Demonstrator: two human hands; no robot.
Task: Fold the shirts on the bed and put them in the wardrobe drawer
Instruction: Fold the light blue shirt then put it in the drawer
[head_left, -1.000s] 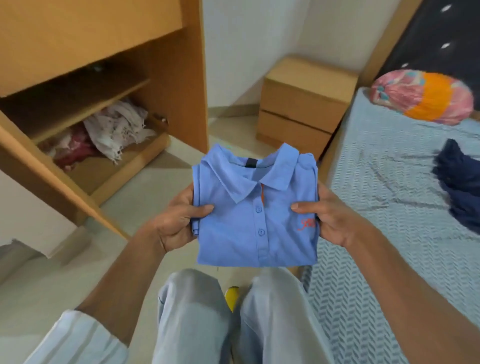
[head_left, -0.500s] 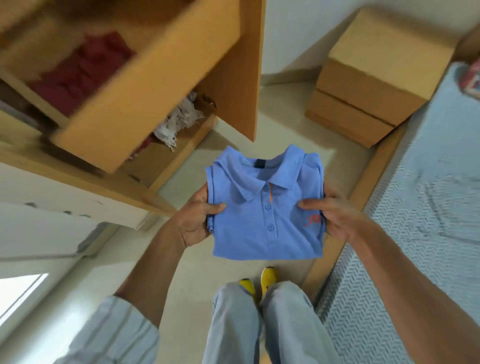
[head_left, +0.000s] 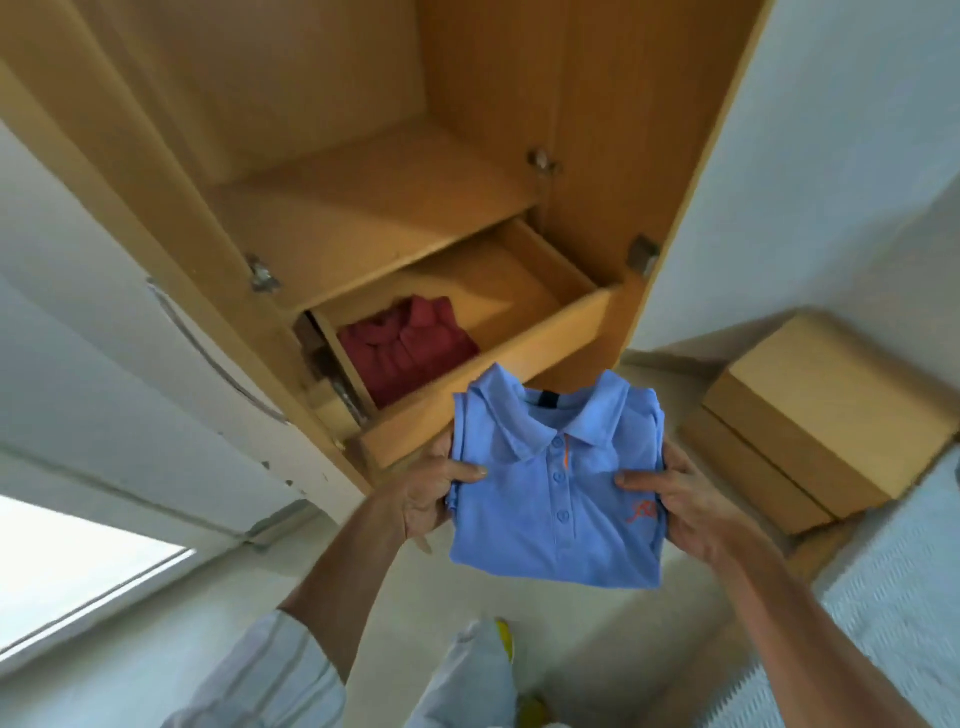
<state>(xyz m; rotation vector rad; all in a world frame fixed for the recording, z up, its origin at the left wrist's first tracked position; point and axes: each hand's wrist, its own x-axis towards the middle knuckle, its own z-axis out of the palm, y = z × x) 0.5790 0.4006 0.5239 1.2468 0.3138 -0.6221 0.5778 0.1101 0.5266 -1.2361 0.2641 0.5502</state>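
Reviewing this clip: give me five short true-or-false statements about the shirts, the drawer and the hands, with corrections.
1. Both hands hold the folded blue shirt. True: left hand, right hand.
2. The drawer is closed. False: it is pulled open.
3. A red shirt lies in the drawer. True.
4. The blue shirt already lies in the drawer. False: it is held in front of it.
5. The red shirt fills the drawer. False: bare wood shows beside it.

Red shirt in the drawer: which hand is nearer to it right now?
Left. The left hand grips the blue shirt's left edge, just below the drawer front, under the red shirt. The right hand holds the opposite edge, farther off toward the bedside cabinet.
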